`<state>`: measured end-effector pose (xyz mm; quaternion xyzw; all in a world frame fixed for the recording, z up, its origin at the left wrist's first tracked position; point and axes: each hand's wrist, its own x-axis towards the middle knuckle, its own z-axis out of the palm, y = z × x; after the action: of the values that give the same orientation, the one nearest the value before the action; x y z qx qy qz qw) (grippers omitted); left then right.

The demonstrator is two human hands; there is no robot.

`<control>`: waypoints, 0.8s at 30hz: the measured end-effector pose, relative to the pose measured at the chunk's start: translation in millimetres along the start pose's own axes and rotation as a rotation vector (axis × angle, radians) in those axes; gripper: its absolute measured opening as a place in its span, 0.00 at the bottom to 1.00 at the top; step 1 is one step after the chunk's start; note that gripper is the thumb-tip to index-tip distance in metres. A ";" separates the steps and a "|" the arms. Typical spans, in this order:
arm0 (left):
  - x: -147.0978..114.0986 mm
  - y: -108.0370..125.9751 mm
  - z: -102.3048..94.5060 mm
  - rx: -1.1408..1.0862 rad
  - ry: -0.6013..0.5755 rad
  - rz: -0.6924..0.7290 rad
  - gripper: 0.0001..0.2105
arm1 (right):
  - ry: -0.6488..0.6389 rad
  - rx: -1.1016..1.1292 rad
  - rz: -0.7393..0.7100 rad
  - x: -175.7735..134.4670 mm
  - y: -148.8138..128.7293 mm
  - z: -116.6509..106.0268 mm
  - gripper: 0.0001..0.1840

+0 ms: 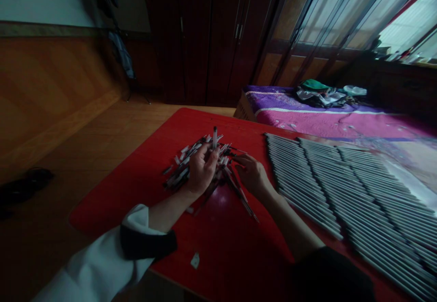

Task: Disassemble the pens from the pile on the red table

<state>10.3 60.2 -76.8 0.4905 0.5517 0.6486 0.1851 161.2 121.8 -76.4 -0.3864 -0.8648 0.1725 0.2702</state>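
Observation:
My left hand [202, 169] is closed around a pen [215, 139] that stands upright from the grip, with a clear barrel and a dark top end. Just to its right, my right hand [251, 171] has its fingers drawn together at the edge of the pile; whatever they pinch is too small and dim to make out. Under and around both hands lies a loose pile of pen parts [182, 174], with clear and white pieces and dark ones. Several thin pen refills [241, 191] stick out of it toward me.
Neat rows of pens [307, 183] with dark ends cover the right side of the red table [136, 179]. A small scrap [195, 260] lies near the front edge. Beyond stand a bed [283, 115] with folded clothes [321, 94] and a dark wardrobe [211, 42].

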 end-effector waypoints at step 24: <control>1.6 -7.5 2.7 -0.085 -0.047 -0.052 0.09 | -0.104 -0.067 0.217 10.2 -20.7 10.3 0.11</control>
<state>9.6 65.3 -83.1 0.4830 0.5318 0.6545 0.2355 137.4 115.3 -70.6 -0.4770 -0.8360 0.1915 0.1918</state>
